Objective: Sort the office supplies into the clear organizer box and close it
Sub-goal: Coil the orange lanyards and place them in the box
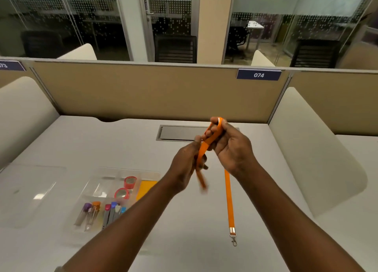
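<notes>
head | orange lanyard [229, 200] looped between left hand [187, 165], right hand [231, 149]

Matt cloth lanyard [229, 200] (metal clip [233, 240])

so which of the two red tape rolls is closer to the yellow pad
The farther roll, toward the partition. It sits right beside the yellow pad; the other roll lies nearer the person, further left.

Open-plan office, pale desk [81, 140] boxed in by tan cubicle partition [153, 91], numbered plate reading 074 [258, 75] at upper right, cable hatch [180, 133] mid-desk, glass-walled rooms [61, 26] with dark office chairs [175, 49] across the top of the frame
</notes>
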Tool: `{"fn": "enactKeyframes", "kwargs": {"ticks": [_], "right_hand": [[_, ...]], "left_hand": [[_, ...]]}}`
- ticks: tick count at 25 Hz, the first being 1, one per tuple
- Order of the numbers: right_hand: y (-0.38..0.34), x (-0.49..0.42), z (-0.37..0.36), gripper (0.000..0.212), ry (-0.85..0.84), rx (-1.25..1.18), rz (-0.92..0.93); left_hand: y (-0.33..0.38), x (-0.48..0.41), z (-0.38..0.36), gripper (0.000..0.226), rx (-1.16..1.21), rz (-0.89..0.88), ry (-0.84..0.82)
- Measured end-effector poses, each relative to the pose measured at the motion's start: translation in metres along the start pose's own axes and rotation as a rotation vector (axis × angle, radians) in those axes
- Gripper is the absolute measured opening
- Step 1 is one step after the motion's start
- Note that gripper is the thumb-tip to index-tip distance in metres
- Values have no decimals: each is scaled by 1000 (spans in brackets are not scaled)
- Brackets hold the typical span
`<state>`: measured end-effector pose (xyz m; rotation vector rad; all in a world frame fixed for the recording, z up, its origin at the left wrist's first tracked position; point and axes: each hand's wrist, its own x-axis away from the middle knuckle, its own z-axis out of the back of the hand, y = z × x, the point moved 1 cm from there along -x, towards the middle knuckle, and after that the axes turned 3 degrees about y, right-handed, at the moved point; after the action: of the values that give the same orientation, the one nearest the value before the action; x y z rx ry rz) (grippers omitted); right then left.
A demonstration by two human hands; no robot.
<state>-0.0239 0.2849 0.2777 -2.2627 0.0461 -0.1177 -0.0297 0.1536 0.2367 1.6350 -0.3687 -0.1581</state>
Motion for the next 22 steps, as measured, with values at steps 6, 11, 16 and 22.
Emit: {"fn": "enactKeyframes", "kwargs": {"ticks": [6, 11, 16, 22], "right_hand": [[-3, -19, 36, 27, 95, 1066, 492], [46, 10, 36, 37, -273, 1233, 337], [73, 34, 8, 44, -253, 823, 44], [86, 29, -9, 43, -107, 449, -199]], "left_hand": [[1, 29, 8, 34, -186, -23, -97], [38, 15, 30, 30, -1, -29, 91], [11, 7, 60, 29, -61, 243, 274], [-21, 26, 68, 26, -166, 275, 128]]}}
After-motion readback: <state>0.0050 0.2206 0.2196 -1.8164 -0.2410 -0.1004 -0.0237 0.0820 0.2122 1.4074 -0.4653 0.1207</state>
